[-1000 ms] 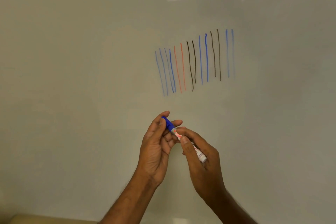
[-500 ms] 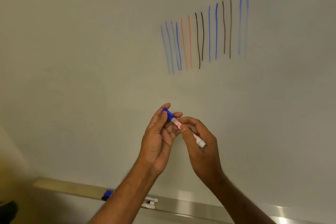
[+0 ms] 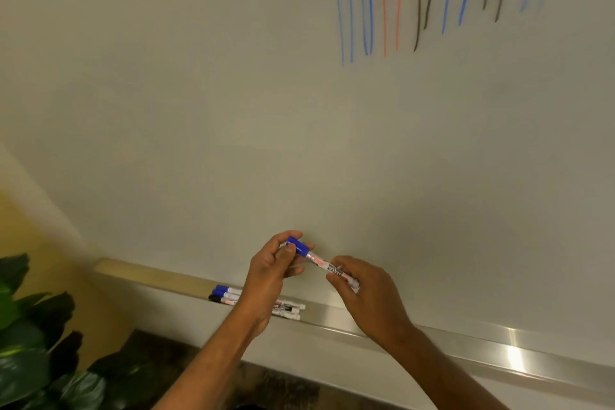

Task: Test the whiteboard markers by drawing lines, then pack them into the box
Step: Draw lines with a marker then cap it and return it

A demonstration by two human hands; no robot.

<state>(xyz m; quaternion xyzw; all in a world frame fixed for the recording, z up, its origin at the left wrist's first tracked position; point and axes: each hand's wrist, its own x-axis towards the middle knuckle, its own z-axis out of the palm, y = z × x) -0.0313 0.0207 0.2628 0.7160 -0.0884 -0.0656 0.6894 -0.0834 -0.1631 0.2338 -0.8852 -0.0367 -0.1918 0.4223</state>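
Pinching the blue cap [image 3: 298,246] of a whiteboard marker [image 3: 327,266] with the left hand [image 3: 273,271], thumb and fingers curled round it; gripping the white barrel's other end with the right hand [image 3: 369,296], fingers closed; held aslant before the whiteboard [image 3: 166,110], above the tray [image 3: 466,341]; lying in that tray, more markers [image 3: 229,295]; up top, blue, red and dark lines [image 3: 385,10]

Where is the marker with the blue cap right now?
Low in the middle of the head view, the marker is held between the left hand on its cap and the right hand, just above the tray of spare markers.
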